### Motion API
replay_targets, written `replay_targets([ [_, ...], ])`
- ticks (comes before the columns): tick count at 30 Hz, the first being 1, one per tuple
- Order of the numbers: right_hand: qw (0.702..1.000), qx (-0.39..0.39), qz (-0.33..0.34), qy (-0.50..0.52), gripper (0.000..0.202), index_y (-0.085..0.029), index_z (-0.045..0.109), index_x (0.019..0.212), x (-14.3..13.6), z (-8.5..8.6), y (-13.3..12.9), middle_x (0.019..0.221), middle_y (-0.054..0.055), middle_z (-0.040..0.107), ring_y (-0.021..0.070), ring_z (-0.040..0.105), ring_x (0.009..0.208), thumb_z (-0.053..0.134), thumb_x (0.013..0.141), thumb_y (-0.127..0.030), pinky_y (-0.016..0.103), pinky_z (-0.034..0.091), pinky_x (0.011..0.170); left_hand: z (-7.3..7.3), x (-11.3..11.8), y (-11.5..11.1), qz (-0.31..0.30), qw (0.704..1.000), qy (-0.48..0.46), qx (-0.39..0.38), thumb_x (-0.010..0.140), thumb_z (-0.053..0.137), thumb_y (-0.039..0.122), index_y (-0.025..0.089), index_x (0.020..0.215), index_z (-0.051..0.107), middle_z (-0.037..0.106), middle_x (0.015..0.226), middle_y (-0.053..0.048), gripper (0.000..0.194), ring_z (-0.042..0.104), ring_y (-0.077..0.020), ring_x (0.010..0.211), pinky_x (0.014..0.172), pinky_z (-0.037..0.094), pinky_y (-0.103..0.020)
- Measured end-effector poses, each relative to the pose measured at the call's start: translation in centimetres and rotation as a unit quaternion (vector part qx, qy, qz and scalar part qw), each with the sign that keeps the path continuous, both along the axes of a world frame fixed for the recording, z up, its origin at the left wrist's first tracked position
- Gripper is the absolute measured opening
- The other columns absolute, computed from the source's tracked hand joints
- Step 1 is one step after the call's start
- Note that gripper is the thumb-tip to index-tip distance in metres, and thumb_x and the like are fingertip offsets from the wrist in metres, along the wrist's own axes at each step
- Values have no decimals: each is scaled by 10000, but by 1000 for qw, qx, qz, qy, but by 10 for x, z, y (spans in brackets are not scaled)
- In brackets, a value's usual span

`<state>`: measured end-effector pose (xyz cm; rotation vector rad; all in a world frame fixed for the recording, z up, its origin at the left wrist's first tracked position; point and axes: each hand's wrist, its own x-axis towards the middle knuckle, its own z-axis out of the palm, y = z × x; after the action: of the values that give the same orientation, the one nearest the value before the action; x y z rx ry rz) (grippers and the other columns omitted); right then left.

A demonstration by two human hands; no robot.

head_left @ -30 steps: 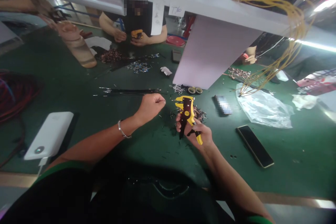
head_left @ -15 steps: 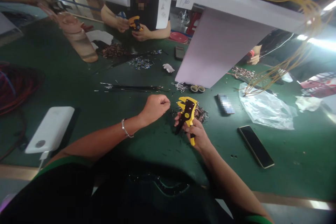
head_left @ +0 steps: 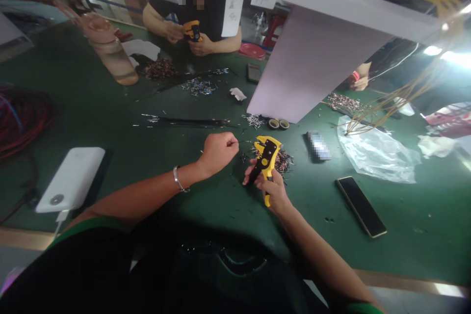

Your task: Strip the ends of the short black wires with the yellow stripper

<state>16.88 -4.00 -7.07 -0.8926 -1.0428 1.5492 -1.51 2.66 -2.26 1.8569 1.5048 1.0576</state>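
My left hand (head_left: 221,152) is closed in a pinch on a thin dark wire (head_left: 243,142), whose end points right. In my right hand (head_left: 273,187) is a yellow and black wire stripper (head_left: 266,161), with fingers wrapped round its handles. The stripper's jaws face left, a small gap away from the wire's end. Under and behind the tool lies a heap of short wire scraps (head_left: 284,161). Beyond my left hand, a bundle of dark wires (head_left: 191,121) with bright ends is stretched along the table. A small pile of silvery terminals (head_left: 253,120) lies to its right.
Two tape rolls (head_left: 278,123) sit by a pale upright panel (head_left: 312,64). Toward the right are a phone (head_left: 360,206) and a plastic bag (head_left: 379,154); at left, a white power bank (head_left: 71,179). Across the table a co-worker's hands hold another stripper (head_left: 192,32).
The wire stripper has shifted slightly right, and the gap between its jaws and the wire's end has widened. My left hand keeps its pinch. The whole view has shifted a little.
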Motion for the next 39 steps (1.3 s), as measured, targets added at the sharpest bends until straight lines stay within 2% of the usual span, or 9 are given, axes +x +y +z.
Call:
replay_targets([
  [4, 998, 14, -9, -54, 563, -193, 580, 1120, -2, 7, -1, 892, 28, 659, 197, 624, 729, 550, 566, -100, 369, 498, 697, -2, 5, -8, -21, 1000, 7, 20, 722, 524, 146, 153, 625, 655, 597, 533, 3, 163, 471, -85, 504, 494, 335, -214],
  [8, 998, 7, -19, -51, 532, -189, 579, 1093, -5, 10, -2, 876, 28, 650, 187, 606, 700, 550, 565, -128, 333, 482, 644, 0, 12, -20, -54, 998, -4, 30, 717, 518, 124, 158, 614, 651, 592, 517, 17, 172, 454, -74, 485, 491, 327, -210],
  [13, 995, 10, -29, -97, 344, -188, 608, 909, -7, 14, -5, 688, -14, 588, 161, 560, 626, 562, 573, -127, 290, 464, 601, 7, 17, -33, -103, 994, -33, -23, 731, 506, 120, 164, 582, 641, 639, 536, 5, 206, 504, -80, 503, 517, 365, -216],
  [19, 990, 18, -34, -136, 268, -190, 608, 842, -7, 12, -5, 605, -24, 541, 156, 534, 587, 555, 581, -153, 256, 426, 527, 10, 17, -35, -115, 991, -31, -57, 729, 529, 157, 171, 597, 644, 636, 524, 3, 176, 512, -90, 503, 521, 363, -233],
  [25, 974, 51, -59, -213, 164, -187, 590, 754, -2, 1, -3, 594, -24, 543, 117, 415, 498, 556, 593, -177, 240, 363, 462, 11, 18, -37, -108, 991, -47, -62, 720, 530, 160, 168, 579, 635, 625, 521, 5, 176, 492, -88, 494, 511, 342, -240],
  [28, 962, 80, -55, -254, 139, -190, 589, 760, 0, 3, -4, 608, -22, 543, 125, 440, 520, 556, 625, -189, 249, 385, 486, 8, 19, -36, -112, 989, -56, -76, 733, 536, 167, 165, 614, 660, 633, 543, 2, 172, 502, -90, 510, 519, 350, -242],
  [33, 925, 162, -73, -336, 197, -192, 584, 842, -1, 12, -4, 698, -1, 611, 156, 552, 607, 517, 658, -173, 280, 470, 569, 5, 16, -32, -147, 983, -72, -78, 778, 517, 178, 152, 634, 670, 650, 591, -5, 212, 522, -87, 544, 537, 369, -235],
  [36, 880, 226, -97, -406, 263, -192, 579, 915, 1, 10, -4, 776, 22, 654, 180, 605, 663, 510, 662, -163, 315, 518, 636, 7, 15, -31, -166, 978, -94, -84, 788, 511, 169, 143, 685, 697, 674, 630, -5, 214, 534, -82, 561, 545, 384, -223],
  [39, 823, 286, -129, -473, 402, -188, 554, 1067, 4, 5, -2, 910, 71, 687, 234, 657, 804, 510, 667, -176, 377, 551, 738, 9, 14, -31, -170, 976, -101, -90, 777, 513, 155, 144, 768, 727, 668, 629, 11, 214, 508, -75, 543, 514, 367, -210],
])
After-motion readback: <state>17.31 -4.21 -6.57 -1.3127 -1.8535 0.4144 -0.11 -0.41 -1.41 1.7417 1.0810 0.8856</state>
